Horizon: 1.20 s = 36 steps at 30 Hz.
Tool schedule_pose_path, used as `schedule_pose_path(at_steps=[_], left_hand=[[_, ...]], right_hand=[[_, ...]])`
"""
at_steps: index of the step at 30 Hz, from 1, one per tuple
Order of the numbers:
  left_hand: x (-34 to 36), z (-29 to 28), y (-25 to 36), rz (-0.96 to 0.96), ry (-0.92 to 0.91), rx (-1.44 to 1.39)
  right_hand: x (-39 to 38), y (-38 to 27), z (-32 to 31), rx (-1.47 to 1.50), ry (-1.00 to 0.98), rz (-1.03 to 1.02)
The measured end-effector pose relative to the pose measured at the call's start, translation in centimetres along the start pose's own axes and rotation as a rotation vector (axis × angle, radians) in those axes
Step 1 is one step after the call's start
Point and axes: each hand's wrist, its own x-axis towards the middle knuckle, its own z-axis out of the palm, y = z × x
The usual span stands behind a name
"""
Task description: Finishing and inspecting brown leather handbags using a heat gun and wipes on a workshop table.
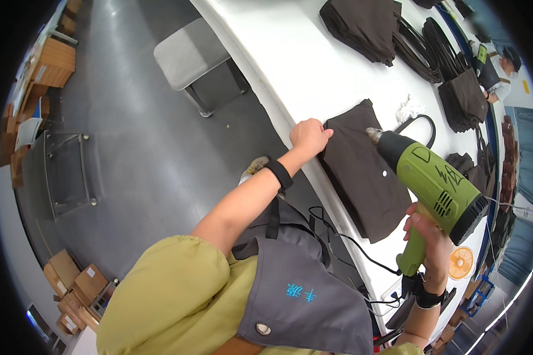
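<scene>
A dark brown fabric bag (352,183) lies flat along the near edge of the white table (266,47), its strap looping out to the right. My left hand (309,136) pinches the bag's edge near its upper left corner. A green heat gun (438,180) with a dark nozzle is gripped by its handle in my right hand (426,236). The nozzle points up and left over the bag, close to my left hand; whether it touches the cloth I cannot tell. A black cord hangs from the handle area.
Piles of dark bags (361,26), a white crumpled cloth (410,109) and an orange fan (461,262) are on the table. A co-worker (502,83) works at upper right. A grey stool (186,53) is beside the table; cardboard boxes (53,59) and a metal trolley (50,171) stand left.
</scene>
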Motion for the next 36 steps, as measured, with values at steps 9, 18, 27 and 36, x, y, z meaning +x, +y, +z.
schedule_pose_path(at_steps=[9, 18, 27, 36], left_hand=[[-2.6, 1.4, -5.6, 0.03, 0.109, -0.452], [-4.5, -8.3, -17.3, -0.093, 0.63, -0.355], [-2.5, -7.1, -13.7, 0.062, 0.621, -0.313], [0.2, -4.7, -7.5, 0.198, 0.366, -0.379]], right_hand=[[-2.2, 4.0, -0.5, 0.074, -0.159, 0.13], [-3.4, 4.3, -0.3, 0.254, -0.103, 0.15], [-1.8, 3.3, -1.1, 0.273, -0.131, 0.183], [3.0, 1.9, -2.5, 0.239, 0.095, 0.117]])
